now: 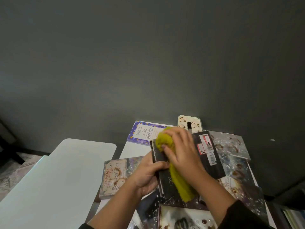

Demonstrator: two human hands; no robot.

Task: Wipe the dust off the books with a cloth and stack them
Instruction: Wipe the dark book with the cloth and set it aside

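Left hand (148, 176) grips the black book (209, 156); right hand (179, 151) presses the yellow-green cloth (179, 182) flat (hard swipes could twist it loose).

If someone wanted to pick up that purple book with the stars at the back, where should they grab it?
Probably by the near-left long edge of the purple starred book, coming from the left. It lies flat on the white table, that edge looks exposed, and the right hand and yellow cloth cover its right part.
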